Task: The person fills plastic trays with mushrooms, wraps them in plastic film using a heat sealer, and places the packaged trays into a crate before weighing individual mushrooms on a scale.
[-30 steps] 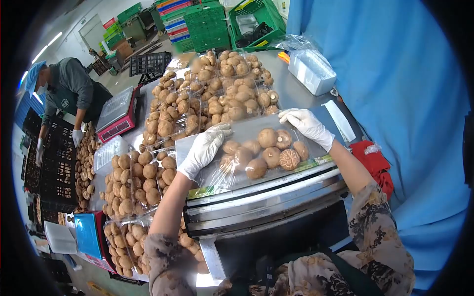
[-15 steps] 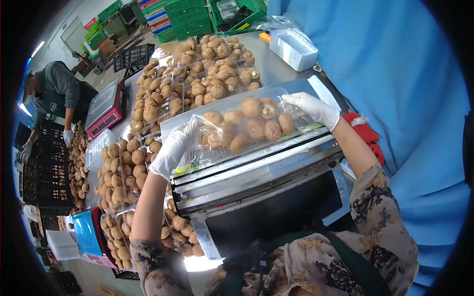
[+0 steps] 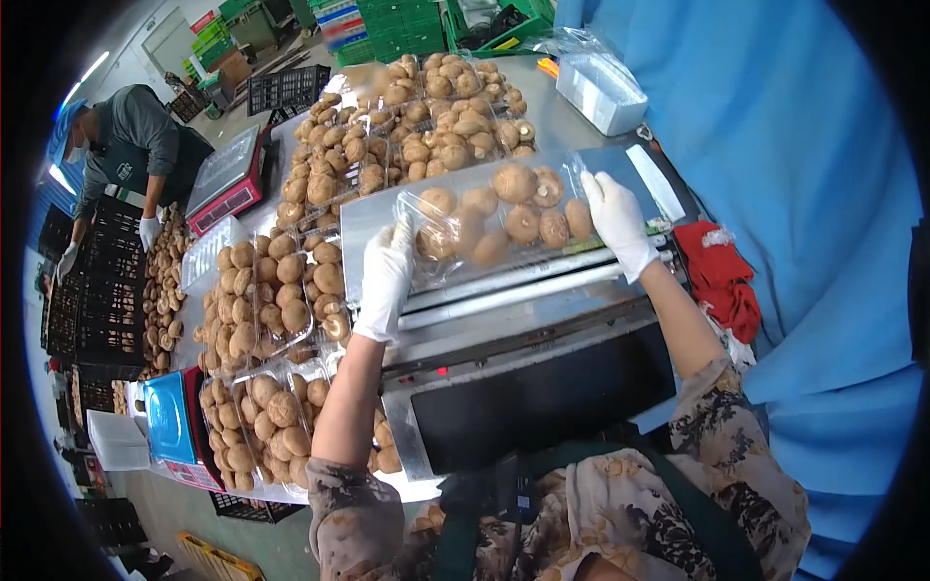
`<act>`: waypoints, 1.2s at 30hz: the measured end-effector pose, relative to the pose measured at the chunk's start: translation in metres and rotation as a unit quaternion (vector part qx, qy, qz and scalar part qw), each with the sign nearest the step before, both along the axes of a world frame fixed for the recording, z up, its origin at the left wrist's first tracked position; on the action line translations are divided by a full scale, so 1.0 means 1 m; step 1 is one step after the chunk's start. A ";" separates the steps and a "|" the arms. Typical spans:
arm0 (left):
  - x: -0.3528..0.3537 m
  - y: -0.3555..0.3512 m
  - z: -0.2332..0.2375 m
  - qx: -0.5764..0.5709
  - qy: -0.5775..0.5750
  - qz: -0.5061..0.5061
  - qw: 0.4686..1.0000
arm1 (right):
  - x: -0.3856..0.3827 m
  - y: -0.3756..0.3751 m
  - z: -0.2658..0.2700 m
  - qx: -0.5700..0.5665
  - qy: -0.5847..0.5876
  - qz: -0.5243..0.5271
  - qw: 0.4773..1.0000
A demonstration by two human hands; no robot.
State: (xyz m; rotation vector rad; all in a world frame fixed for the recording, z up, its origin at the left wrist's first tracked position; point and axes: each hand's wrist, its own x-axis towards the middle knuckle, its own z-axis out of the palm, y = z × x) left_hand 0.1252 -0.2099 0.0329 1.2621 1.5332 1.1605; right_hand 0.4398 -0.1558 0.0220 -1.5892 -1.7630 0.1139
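Observation:
A clear tray of brown mushrooms (image 3: pixel 521 223) with plastic film over it lies across the metal plate of a wrapping machine (image 3: pixel 528 339). My left hand (image 3: pixel 387 276), in a white glove, is closed at the tray's left end, its fingers gripping the film there. At the right end, my right hand (image 3: pixel 618 223), also white-gloved, holds the film and the tray's edge between thumb and fingers. Glare on the film blurs some mushrooms on the left. The tray's underside is hidden.
Several filled mushroom trays (image 3: pixel 455 136) crowd the table behind and to the left. A stack of white trays (image 3: pixel 601 92) stands back right near a blue curtain (image 3: pixel 804 194). Red cloth (image 3: pixel 717 281) lies right of the machine. A co-worker (image 3: pixel 145 145) bends over black crates (image 3: pixel 108 281).
The wrapped tray has shifted slightly back from the machine's front bars. My left hand has turned more upright at its end. My head view has swung a little, moving the scene rightward.

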 end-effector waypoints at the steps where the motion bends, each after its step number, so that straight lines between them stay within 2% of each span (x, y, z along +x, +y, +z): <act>1: 0.004 -0.006 0.003 0.028 -0.030 0.014 0.999 | 0.004 0.002 -0.003 0.023 -0.014 0.017 0.999; 2: 0.009 -0.014 0.008 0.056 -0.060 0.028 0.996 | 0.006 -0.008 0.001 0.004 0.042 0.038 0.998; 4: 0.011 -0.044 0.026 -0.029 -0.102 0.034 0.994 | 0.015 -0.032 0.017 -0.040 0.154 0.076 0.984; 5: 0.014 -0.070 0.039 -0.045 -0.071 0.031 0.996 | 0.024 -0.057 0.027 -0.109 0.227 0.103 0.962; 6: 0.018 -0.097 0.045 -0.056 -0.040 0.029 0.997 | 0.019 -0.093 0.035 -0.004 0.170 0.096 0.981; 7: 0.022 -0.120 0.040 -0.075 -0.054 0.031 0.995 | 0.035 -0.110 0.013 0.176 -0.107 0.132 0.970; 8: 0.024 -0.142 0.036 -0.092 -0.066 0.034 0.993 | 0.028 -0.148 0.024 -0.080 0.158 0.093 0.980; 10: 0.027 -0.175 0.018 -0.140 -0.085 0.031 0.986 | 0.031 -0.190 0.008 -0.139 0.137 0.044 0.980; 11: 0.028 -0.188 0.006 -0.139 -0.086 0.034 0.986 | 0.033 -0.204 -0.010 -0.163 0.210 0.041 0.963; 12: 0.029 -0.198 -0.006 -0.139 -0.086 0.037 0.986 | 0.032 -0.214 -0.015 -0.168 0.197 0.017 0.966; 13: 0.030 -0.203 -0.014 -0.180 -0.131 0.044 0.974 | 0.033 -0.218 -0.026 -0.184 0.258 0.017 0.948; 14: 0.032 -0.206 -0.027 -0.156 -0.083 0.051 0.983 | 0.034 -0.222 -0.036 -0.201 0.318 0.015 0.926; 16: 0.036 -0.211 -0.034 -0.094 -0.095 0.065 0.989 | 0.030 -0.219 -0.042 -0.154 0.311 -0.013 0.938; 19: 0.031 -0.205 -0.044 -0.076 -0.044 0.125 0.988 | 0.028 -0.216 -0.043 -0.102 0.256 -0.046 0.960; 20: 0.030 -0.198 -0.056 -0.002 -0.002 0.152 0.988 | 0.031 -0.214 -0.042 -0.087 0.230 -0.056 0.968; 22: 0.016 -0.195 -0.063 -0.030 0.053 0.157 0.986 | 0.040 -0.207 -0.041 -0.052 0.148 -0.086 0.984; 24: 0.019 -0.193 -0.062 0.007 -0.006 0.175 0.985 | 0.046 -0.202 -0.040 -0.020 0.109 -0.109 0.988; 26: 0.017 -0.191 -0.068 0.037 0.129 0.185 0.973 | 0.047 -0.196 -0.042 -0.037 0.044 -0.129 0.990; 27: 0.017 -0.189 -0.069 0.026 0.234 0.179 0.955 | 0.047 -0.191 -0.052 -0.032 0.012 -0.128 0.991; 29: 0.018 -0.185 -0.070 0.007 0.434 0.160 0.887 | 0.043 -0.182 -0.069 -0.034 -0.076 -0.139 0.987; 32: 0.041 -0.184 -0.050 0.109 0.423 0.118 0.892 | 0.035 -0.181 -0.072 -0.013 -0.077 -0.107 0.991; 33: 0.049 -0.184 -0.039 0.042 0.355 0.043 0.933 | 0.035 -0.184 -0.076 -0.013 -0.074 -0.066 0.995; 34: 0.054 -0.184 -0.033 0.030 0.329 0.046 0.943 | 0.034 -0.185 -0.077 -0.009 -0.070 -0.026 0.997; 35: 0.052 -0.189 -0.036 0.015 0.197 0.041 0.979 | 0.040 -0.192 -0.073 -0.049 -0.068 0.019 0.996; 36: 0.051 -0.193 -0.038 0.000 0.063 0.046 0.997 | 0.038 -0.196 -0.072 -0.127 0.157 0.090 0.975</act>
